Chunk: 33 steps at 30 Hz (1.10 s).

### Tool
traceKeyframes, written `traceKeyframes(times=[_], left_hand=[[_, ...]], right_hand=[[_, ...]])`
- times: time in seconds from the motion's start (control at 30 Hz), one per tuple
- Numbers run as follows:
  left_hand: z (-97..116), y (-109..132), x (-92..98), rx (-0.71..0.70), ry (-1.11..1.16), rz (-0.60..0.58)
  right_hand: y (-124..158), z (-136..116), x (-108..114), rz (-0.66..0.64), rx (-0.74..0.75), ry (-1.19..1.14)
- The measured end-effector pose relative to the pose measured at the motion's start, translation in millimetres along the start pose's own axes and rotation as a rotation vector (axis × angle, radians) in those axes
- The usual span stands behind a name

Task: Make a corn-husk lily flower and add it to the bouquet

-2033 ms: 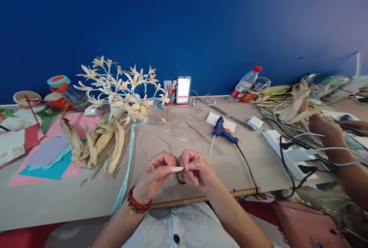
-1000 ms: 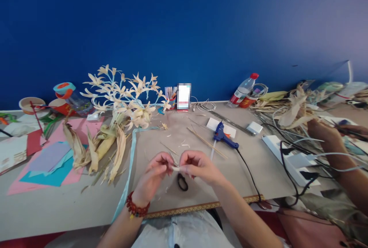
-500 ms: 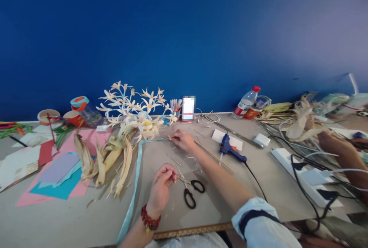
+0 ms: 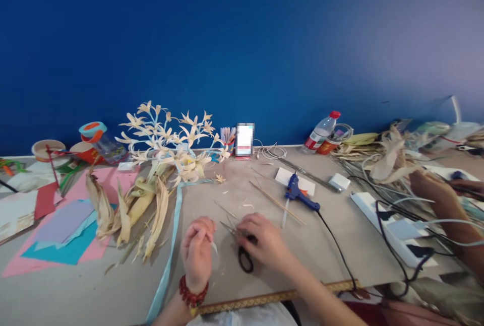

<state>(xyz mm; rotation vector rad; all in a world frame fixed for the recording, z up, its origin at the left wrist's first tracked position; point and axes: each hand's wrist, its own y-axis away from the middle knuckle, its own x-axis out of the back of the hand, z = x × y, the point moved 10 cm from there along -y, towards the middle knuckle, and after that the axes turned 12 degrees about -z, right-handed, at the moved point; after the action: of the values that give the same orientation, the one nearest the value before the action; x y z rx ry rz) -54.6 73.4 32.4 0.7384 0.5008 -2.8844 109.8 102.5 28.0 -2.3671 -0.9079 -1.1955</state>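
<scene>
My left hand (image 4: 197, 251), with a red bead bracelet (image 4: 192, 293) at its wrist, is closed near the front of the table. A small pale piece that looks like corn husk (image 4: 215, 248) sticks out from its fingers. To the right, my right hand (image 4: 261, 239) is closed over the scissors (image 4: 245, 260), covering one black loop; the other loop and the blade tips show. The blades point away to the left. Further back, a small husk flower (image 4: 220, 179) lies by the end of a light blue ribbon (image 4: 174, 245).
Husk flowers (image 4: 189, 137) on blue stems stand behind, with dried corn husks (image 4: 155, 225) before them. Coloured paper (image 4: 62, 240) lies left. A blue glue gun (image 4: 300, 195), a wooden stick (image 4: 278, 204) and a power strip (image 4: 389, 230) are right. Another person's hand (image 4: 434, 192) is far right.
My right hand has left the small husk flower at the back and come down onto the scissors. My left hand has shifted slightly left and shows a pale piece at its fingers.
</scene>
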Motion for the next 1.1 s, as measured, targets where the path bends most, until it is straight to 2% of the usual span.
traceKeyframes(times=[0.07,0.17,0.3,0.4,0.47,0.5,0.57,0.67,0.73,0.83,0.97,1.1], left_hand=[[10.9,-0.4,3.6,-0.038,0.019,0.057],[26.6,-1.5,4.9,-0.04,0.072,0.071],[54.6,0.2,15.4,-0.069,-0.056,0.034],[68.8,4.1,37.8,-0.08,-0.248,0.064],[71.1,5.8,55.1,-0.03,-0.416,0.105],[68.1,5.1,60.3,0.035,-0.527,0.091],[60.1,2.1,60.9,0.143,-0.744,-0.011],[42.6,1.0,41.9,0.202,-0.996,-0.278],[23.5,6.0,28.1,0.251,-1.15,-0.439],[-6.4,16.7,15.6,0.327,-1.361,-0.593],[-25.8,22.1,8.7,0.314,-1.459,-0.69],[-18.3,12.6,21.9,0.294,-1.505,-0.652]], right_hand=[[12.4,-10.4,-22.3,-0.056,0.015,0.052],[17.5,-12.0,-34.1,-0.086,-0.003,0.107],[7.0,-8.9,-24.1,-0.088,0.014,0.107],[-13.2,1.2,-13.5,-0.057,-0.061,0.167],[-29.4,10.6,-11.5,-0.044,-0.143,0.224],[-36.8,14.1,-12.0,-0.042,-0.172,0.238],[-47.4,17.7,-13.9,-0.039,-0.205,0.245],[-48.8,14.4,-12.1,-0.031,-0.224,0.239],[-42.0,7.7,-8.0,-0.02,-0.229,0.227],[-29.8,-2.9,-8.1,-0.03,-0.239,0.161],[-26.5,-14.3,-28.2,-0.087,-0.228,0.045],[-39.6,-25.7,-46.0,-0.09,-0.216,0.025]])
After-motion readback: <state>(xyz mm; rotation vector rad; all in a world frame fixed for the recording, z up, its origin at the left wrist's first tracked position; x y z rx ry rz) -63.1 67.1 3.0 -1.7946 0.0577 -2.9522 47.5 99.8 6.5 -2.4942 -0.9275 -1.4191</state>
